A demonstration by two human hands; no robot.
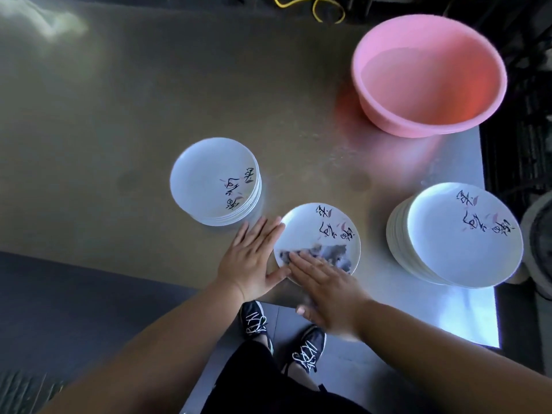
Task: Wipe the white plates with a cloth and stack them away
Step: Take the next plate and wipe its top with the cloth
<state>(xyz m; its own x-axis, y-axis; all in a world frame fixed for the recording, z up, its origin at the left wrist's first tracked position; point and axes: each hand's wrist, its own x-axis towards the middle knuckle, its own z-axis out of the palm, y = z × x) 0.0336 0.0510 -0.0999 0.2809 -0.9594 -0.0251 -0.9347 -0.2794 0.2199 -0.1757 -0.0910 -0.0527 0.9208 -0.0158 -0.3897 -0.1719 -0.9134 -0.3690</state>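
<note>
White plate [321, 234] lies by the worktop's [119, 115] near edge. The grey cloth [331, 253] on it is half hidden beneath the flat, outstretched right hand [325, 291]. The flat left hand [254, 258] touches the plate's left rim. A left stack [213, 180] and a right stack [463, 234] flank the plate, both apart from it.

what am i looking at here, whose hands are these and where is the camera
There is no machine here: a person wears a camera on the head, so this one picture looks down at their hands. On the metal table stand a left stack and a right stack of white plates, plus a pink basin. Between them lies a single plate. The left hand rests flat against its rim; the right hand presses a grey cloth onto it. Nothing is gripped.
</note>
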